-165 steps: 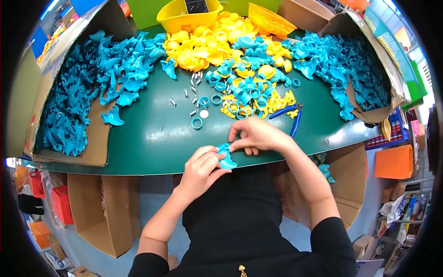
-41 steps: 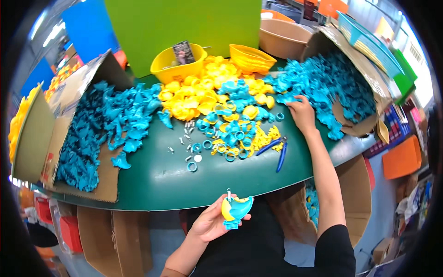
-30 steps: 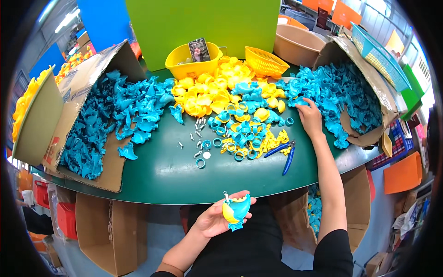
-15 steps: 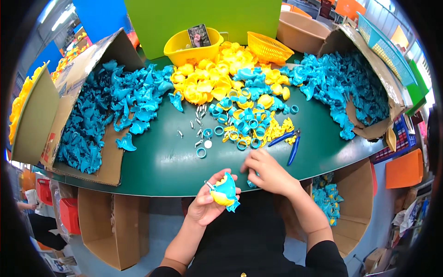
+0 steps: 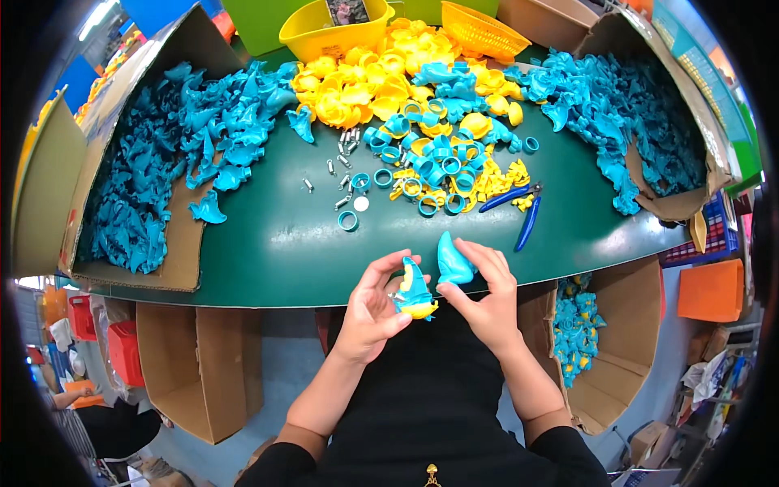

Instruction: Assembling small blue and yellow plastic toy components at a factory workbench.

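Note:
My left hand [image 5: 365, 321] grips a partly assembled toy piece [image 5: 415, 292] of blue and yellow plastic between thumb and fingers, just off the table's near edge. Close on its right, my right hand [image 5: 493, 299] pinches a curved, pointed blue plastic shell [image 5: 454, 261]. A small gap separates the two parts. Beyond my hands lie several blue rings [image 5: 348, 220], small metal springs [image 5: 344, 181] and a white disc [image 5: 361, 204]. Blue-handled cutters [image 5: 527, 223] rest to the right of the rings, beside small yellow pieces [image 5: 487, 185].
Tipped cardboard boxes spill blue shells at the table's left [image 5: 134, 203] and right [image 5: 661, 154]. Yellow shells [image 5: 349, 89] are heaped at the back, before a yellow basin [image 5: 333, 32] and a yellow basket [image 5: 483, 34]. Below the right edge, a carton [image 5: 621, 357] contains blue-and-yellow pieces.
My right hand has come up from the table edge and now shows a blue shell in its fingers. My left hand has shifted right and turned its piece. The view has tilted lower.

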The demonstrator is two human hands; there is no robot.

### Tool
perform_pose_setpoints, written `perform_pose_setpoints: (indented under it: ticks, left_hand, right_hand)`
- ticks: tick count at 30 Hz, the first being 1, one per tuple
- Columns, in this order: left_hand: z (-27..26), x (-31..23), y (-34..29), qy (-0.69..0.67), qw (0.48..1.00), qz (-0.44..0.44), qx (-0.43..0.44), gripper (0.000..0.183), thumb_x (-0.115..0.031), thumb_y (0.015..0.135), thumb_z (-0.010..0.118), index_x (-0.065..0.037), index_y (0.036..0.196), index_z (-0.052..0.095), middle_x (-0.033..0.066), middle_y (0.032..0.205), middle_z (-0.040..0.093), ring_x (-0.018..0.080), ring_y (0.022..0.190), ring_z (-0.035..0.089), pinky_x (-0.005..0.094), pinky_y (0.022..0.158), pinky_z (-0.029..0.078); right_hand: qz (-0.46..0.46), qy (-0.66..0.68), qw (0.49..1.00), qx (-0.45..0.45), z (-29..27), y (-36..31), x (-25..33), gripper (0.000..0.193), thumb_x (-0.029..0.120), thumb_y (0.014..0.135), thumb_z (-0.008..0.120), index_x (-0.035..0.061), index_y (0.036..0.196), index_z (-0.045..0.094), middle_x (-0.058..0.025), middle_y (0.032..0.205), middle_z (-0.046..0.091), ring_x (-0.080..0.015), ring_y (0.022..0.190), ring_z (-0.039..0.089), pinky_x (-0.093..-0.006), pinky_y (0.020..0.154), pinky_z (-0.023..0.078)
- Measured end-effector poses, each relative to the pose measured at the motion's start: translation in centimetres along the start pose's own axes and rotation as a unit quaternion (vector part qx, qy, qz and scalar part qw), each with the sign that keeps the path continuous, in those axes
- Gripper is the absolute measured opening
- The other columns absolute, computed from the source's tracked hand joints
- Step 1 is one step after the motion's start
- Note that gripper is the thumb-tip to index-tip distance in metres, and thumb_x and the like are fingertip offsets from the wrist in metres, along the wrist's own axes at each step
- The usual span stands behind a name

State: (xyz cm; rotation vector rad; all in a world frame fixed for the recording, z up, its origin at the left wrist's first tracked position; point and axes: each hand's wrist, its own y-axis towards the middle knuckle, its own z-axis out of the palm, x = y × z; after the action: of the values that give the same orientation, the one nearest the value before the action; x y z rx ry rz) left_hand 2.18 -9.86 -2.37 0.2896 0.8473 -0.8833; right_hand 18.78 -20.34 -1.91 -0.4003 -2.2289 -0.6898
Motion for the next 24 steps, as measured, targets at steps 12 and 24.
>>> perform_pose_setpoints:
  ticks: [12, 24]
  left_hand:
    - [-1.0, -0.3, -1.0, -0.129, 0.990, -0.032, 0.053, 0.088, -0.018, 0.069, 0.080, 0.000, 0.144, 0.039, 0.0175, 0.138, 0.050, 0.0364, 0.123, 0.057, 0.0508, 0.103, 0.050]
    - [-0.7, -0.7, 0.7, -0.070, 0.991, -0.018, 0.111, 0.083, -0.009, 0.072, 0.080, -0.003, 0.145, 0.041, 0.0223, 0.157, 0.030, 0.0414, 0.144, 0.033, 0.0515, 0.103, 0.049]
  right_hand:
    - [-0.061, 0.145, 0.978, 0.141, 0.8, 3.3, 0.6, 0.047, 0.004, 0.088, 0.068, 0.0076, 0.134, 0.057, -0.0192, 0.150, 0.042, -0.0368, 0.135, 0.048, -0.0438, 0.109, 0.041]
    - [-0.196, -0.514, 0.833, -0.056, -13.8, 19.5, -20.4, 0.028, 0.005, 0.084, 0.058, 0.0110, 0.108, 0.072, -0.0037, 0.111, 0.072, -0.0289, 0.129, 0.052, -0.0479, 0.106, 0.041]
